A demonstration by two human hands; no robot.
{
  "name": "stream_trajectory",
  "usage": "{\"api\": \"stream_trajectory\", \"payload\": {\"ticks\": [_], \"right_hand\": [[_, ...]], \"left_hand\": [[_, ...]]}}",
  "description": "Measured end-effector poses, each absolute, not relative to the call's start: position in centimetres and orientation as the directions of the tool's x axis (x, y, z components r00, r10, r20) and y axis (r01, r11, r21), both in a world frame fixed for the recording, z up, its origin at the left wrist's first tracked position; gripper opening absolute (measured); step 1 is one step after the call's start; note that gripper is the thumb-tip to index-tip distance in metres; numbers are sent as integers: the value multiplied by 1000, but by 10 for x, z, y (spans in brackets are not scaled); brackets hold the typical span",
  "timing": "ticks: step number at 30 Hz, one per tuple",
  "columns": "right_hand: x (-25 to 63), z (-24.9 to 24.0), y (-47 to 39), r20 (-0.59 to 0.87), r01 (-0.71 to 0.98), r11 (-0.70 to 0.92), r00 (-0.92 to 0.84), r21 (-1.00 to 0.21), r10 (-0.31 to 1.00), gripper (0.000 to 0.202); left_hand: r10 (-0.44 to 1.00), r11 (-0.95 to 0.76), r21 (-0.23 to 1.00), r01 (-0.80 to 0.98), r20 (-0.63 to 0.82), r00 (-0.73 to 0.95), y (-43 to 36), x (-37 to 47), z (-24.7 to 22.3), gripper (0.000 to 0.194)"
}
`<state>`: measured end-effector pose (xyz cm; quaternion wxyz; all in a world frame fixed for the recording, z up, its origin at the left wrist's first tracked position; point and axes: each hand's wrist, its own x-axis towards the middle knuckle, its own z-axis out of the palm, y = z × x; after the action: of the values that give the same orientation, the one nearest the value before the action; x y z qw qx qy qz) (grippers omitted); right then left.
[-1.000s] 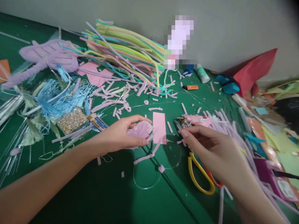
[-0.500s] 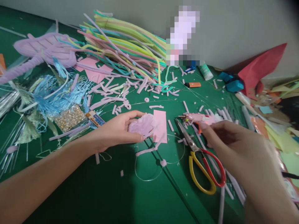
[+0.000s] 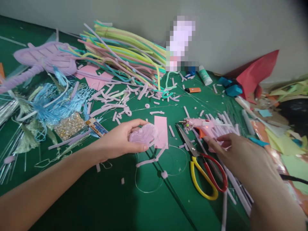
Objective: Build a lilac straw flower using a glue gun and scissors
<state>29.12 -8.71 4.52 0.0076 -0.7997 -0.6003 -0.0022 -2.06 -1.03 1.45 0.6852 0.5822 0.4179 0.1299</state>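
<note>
Between the thumb and fingers of my left hand (image 3: 126, 136) is a lilac ribbed piece (image 3: 143, 134) that looks made of chenille stems. Below it, thin wires carry a lilac crosspiece (image 3: 146, 162) and a small lilac ball (image 3: 164, 174). My right hand (image 3: 237, 154) hovers beside a pink glue gun (image 3: 198, 123) lying on the table, its fingers apart and nothing seen in them. Scissors (image 3: 196, 154) with one yellow and one red handle lie partly open in front of the glue gun. A pink paper rectangle (image 3: 160, 128) lies just right of the held piece.
Coloured chenille stems (image 3: 125, 48) are heaped at the back against the wall. Blue tassels (image 3: 55, 99) and a bag of gold beads (image 3: 69, 125) lie left. An orange lighter (image 3: 194, 90), a white-green tube (image 3: 205, 75) and red paper (image 3: 257, 75) are toward the right.
My right hand has moved back from the glue gun, its fingers spreading apart. My left hand still holds the lilac piece. The whole view has shifted slightly.
</note>
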Motion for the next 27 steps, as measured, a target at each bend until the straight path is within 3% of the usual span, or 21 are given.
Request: {"api": "stream_trajectory", "payload": {"ticks": [4,7,10,15,27], "right_hand": [[254,55,-90,-54,898,-287,286,-335,957,48],[221,57,-81,-198,751,-225,127,-620,972,39],[204,46,-66,-316,559,-254,-15,-789,949,41],[201,26,-50,-535,359,-423,-316,-832,784,32],[200,23,-48,-579,234,-530,-299,-815,758,24]], "left_hand": [[655,332,907,260,-420,628,-10,-21,16,57],[637,297,914,276,-404,656,-9,-21,17,52],[610,249,932,264,-363,704,-10,-21,16,49],[637,195,941,278,-337,693,-14,-20,14,53],[656,222,866,447,-472,588,-19,-13,19,56]]}}
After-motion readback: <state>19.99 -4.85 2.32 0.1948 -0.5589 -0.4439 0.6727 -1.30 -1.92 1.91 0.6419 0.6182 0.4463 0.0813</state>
